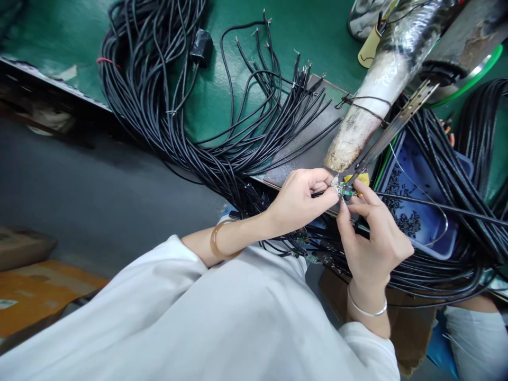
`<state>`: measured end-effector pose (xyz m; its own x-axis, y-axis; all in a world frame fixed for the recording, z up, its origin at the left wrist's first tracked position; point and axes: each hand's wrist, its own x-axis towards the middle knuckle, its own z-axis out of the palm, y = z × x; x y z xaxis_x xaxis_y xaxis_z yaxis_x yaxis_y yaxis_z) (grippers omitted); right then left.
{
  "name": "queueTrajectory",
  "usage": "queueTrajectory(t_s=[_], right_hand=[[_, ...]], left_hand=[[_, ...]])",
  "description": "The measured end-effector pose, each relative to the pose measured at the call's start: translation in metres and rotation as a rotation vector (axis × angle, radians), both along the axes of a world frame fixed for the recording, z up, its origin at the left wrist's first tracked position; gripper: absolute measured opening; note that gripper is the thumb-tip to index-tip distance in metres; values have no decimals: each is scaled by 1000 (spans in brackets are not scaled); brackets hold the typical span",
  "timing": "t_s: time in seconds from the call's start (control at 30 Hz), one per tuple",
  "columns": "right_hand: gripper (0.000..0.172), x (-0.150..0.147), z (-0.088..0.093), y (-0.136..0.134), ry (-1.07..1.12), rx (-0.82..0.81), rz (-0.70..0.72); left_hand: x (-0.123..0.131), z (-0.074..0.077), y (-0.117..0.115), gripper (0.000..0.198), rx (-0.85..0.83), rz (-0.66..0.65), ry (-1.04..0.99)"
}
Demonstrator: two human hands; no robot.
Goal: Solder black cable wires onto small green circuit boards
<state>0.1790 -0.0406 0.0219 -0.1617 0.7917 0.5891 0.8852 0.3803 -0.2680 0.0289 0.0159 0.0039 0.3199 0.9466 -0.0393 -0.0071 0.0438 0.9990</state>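
Beneath the tip of a fixed soldering iron (373, 135), my two hands meet around a small green circuit board (347, 192). My left hand (304, 198) pinches the board's left end, where a pale metallic piece shows between thumb and fingers. My right hand (371, 227) has its thumb and fingertips closed on the board's right side. From there a black cable (420, 199) runs off to the right. A thin silvery wire passes by the right thumb; what exactly it joins is too small to tell. A yellow sponge-like piece (359, 179) lies just behind the fingers.
A large bundle of black cables (159, 90) with stripped ends lies on the green table (234, 47). At the right, a blue tray (444, 243) holds many small black parts, with more cables across it. A wrapped white duct (369, 100) hangs low over the work spot.
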Motion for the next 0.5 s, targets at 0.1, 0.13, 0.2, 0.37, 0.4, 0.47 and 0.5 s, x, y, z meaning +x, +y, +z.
queueTrajectory(t_s=[0.1, 0.13, 0.2, 0.37, 0.4, 0.47, 0.5], right_hand=[[19, 1, 0, 1, 29, 4, 2], [19, 2, 0, 0, 46, 1, 5], [20, 2, 0, 0, 84, -10, 13], [19, 1, 2, -1, 142, -36, 17], [19, 0, 2, -1, 146, -36, 13], [18, -1, 2, 0, 150, -30, 8], [18, -1, 1, 1, 150, -23, 7]], left_hand=[[1, 2, 1, 13, 12, 9, -1], [0, 3, 2, 14, 11, 1, -11], [-2, 4, 4, 15, -14, -24, -49], [-5, 1, 8, 18, -109, -55, -124], [-5, 1, 9, 17, -119, -55, -132], [-4, 0, 9, 16, -132, -53, -145], [-4, 0, 9, 15, -134, -52, -149]])
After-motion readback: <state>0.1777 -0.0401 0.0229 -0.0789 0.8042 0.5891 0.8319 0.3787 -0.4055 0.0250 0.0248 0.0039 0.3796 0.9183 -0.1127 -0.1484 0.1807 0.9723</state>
